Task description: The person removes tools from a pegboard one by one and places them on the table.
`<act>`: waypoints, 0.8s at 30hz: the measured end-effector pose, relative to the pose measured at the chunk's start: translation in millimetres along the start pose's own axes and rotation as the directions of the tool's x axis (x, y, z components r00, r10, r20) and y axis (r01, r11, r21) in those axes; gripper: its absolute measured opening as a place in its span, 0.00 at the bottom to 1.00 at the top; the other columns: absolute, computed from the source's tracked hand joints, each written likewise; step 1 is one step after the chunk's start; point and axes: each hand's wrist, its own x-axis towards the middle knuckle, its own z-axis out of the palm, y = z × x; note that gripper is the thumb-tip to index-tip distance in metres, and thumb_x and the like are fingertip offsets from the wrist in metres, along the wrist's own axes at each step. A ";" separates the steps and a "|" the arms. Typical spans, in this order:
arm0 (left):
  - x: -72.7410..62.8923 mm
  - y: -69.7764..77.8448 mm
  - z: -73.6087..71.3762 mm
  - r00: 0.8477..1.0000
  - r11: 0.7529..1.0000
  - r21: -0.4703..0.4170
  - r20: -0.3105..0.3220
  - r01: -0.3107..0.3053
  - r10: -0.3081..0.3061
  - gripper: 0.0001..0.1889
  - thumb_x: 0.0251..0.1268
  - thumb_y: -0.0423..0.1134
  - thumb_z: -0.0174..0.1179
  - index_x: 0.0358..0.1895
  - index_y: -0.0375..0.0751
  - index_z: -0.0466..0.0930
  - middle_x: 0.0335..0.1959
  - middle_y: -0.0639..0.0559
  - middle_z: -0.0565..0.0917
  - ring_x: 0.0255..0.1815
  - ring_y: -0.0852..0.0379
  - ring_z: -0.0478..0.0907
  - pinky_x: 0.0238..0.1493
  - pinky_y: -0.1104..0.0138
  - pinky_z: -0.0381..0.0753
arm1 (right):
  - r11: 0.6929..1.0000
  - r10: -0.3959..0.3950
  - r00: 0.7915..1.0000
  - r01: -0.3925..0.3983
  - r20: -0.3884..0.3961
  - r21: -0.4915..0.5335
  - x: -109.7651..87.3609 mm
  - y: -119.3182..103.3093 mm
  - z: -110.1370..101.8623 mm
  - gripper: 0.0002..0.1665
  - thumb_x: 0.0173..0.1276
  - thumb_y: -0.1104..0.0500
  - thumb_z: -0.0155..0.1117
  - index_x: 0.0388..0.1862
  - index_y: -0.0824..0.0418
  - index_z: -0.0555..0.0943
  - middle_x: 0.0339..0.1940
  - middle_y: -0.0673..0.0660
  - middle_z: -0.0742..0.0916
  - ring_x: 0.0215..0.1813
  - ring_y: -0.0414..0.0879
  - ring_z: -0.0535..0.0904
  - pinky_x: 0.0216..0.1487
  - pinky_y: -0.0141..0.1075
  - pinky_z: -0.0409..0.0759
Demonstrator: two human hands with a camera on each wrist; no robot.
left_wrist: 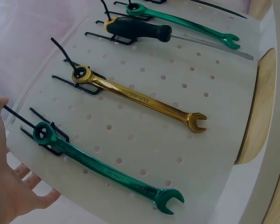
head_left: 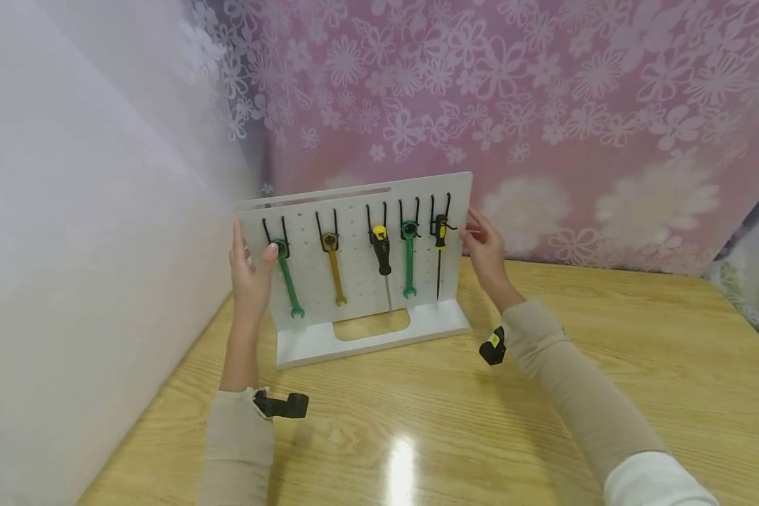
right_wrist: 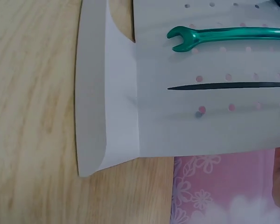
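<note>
A white pegboard stand stands upright on the table, tools hung on its black hooks. From left to right hang a green wrench, a gold wrench, a yellow-and-black screwdriver, another green wrench and a slim black-and-yellow screwdriver. My left hand grips the board's left edge, thumb in front by the first green wrench's hook and fingers behind. At the right edge my right hand holds the board beside the slim screwdriver. Only part of that hand shows in the right wrist view.
The wood-grain table extends in front of the stand and to its right. A white wall rises close on the left. Behind hangs a pink flowered curtain. The stand's base has a cut-out in its middle.
</note>
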 end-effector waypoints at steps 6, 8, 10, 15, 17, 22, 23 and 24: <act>4.2 -2.7 -5.3 0.998 1.000 -0.004 0.056 -0.003 0.003 0.32 0.71 0.52 0.44 0.73 0.60 0.41 0.72 0.49 0.47 0.67 0.44 0.50 0.65 0.51 0.50 | 0.999 -0.040 0.998 0.039 -0.046 -0.022 -18.2 -17.4 1.1 0.26 0.67 0.68 0.56 0.64 0.62 0.69 0.41 0.57 0.77 0.40 0.41 0.73 0.39 0.29 0.75; 6.2 -5.9 -7.5 0.999 1.000 -0.003 0.040 -0.009 0.009 0.28 0.73 0.51 0.41 0.73 0.60 0.44 0.71 0.50 0.51 0.67 0.47 0.53 0.65 0.52 0.53 | 0.999 -0.044 0.998 0.042 -0.053 -0.030 -24.6 -24.9 2.1 0.26 0.66 0.69 0.55 0.64 0.64 0.69 0.41 0.59 0.77 0.40 0.42 0.72 0.39 0.28 0.74; 8.8 -8.4 -8.8 1.000 1.000 -0.013 0.005 -0.020 0.020 0.26 0.74 0.45 0.41 0.72 0.59 0.50 0.69 0.49 0.57 0.64 0.49 0.58 0.64 0.53 0.56 | 0.997 -0.057 0.997 0.054 -0.057 -0.050 -29.2 -28.7 2.3 0.26 0.67 0.69 0.55 0.64 0.64 0.69 0.42 0.61 0.77 0.40 0.42 0.72 0.38 0.26 0.73; 18.9 -19.1 -5.7 0.993 0.996 -0.043 -0.099 -0.075 0.071 0.27 0.69 0.31 0.49 0.68 0.56 0.60 0.58 0.44 0.69 0.53 0.53 0.68 0.52 0.63 0.70 | 0.991 -0.104 0.992 0.096 -0.077 -0.097 -37.5 -34.0 0.7 0.25 0.67 0.70 0.55 0.63 0.64 0.70 0.43 0.67 0.78 0.39 0.43 0.73 0.39 0.29 0.74; 22.1 -22.4 -2.9 0.986 0.993 -0.060 -0.138 -0.103 0.094 0.27 0.67 0.28 0.50 0.67 0.54 0.63 0.55 0.44 0.72 0.51 0.55 0.69 0.45 0.67 0.71 | 0.988 -0.120 0.989 0.111 -0.086 -0.106 -40.5 -35.1 -0.2 0.24 0.66 0.70 0.55 0.62 0.65 0.70 0.42 0.68 0.78 0.38 0.44 0.73 0.38 0.29 0.74; 28.0 -30.1 4.0 0.965 0.980 -0.098 -0.218 -0.171 0.146 0.27 0.63 0.22 0.51 0.64 0.48 0.68 0.46 0.45 0.75 0.45 0.56 0.70 0.37 0.73 0.70 | 0.987 -0.126 0.988 0.115 -0.094 -0.116 -47.7 -35.8 -2.1 0.24 0.66 0.70 0.55 0.62 0.64 0.70 0.43 0.69 0.78 0.38 0.44 0.73 0.36 0.24 0.72; 28.4 -30.4 5.1 0.962 0.978 -0.108 -0.225 -0.180 0.152 0.27 0.62 0.21 0.51 0.64 0.46 0.69 0.45 0.45 0.75 0.45 0.55 0.70 0.37 0.73 0.69 | 0.987 -0.124 0.988 0.113 -0.093 -0.116 -49.2 -36.1 -2.6 0.25 0.66 0.70 0.55 0.63 0.64 0.70 0.44 0.69 0.78 0.39 0.45 0.73 0.37 0.24 0.72; 28.1 -29.3 5.9 0.961 0.975 -0.119 -0.228 -0.187 0.157 0.27 0.62 0.20 0.51 0.63 0.44 0.69 0.43 0.46 0.75 0.44 0.54 0.70 0.36 0.74 0.69 | 0.986 -0.122 0.988 0.111 -0.091 -0.121 -50.8 -36.3 -3.1 0.25 0.66 0.70 0.55 0.63 0.64 0.70 0.44 0.69 0.78 0.40 0.45 0.73 0.37 0.24 0.72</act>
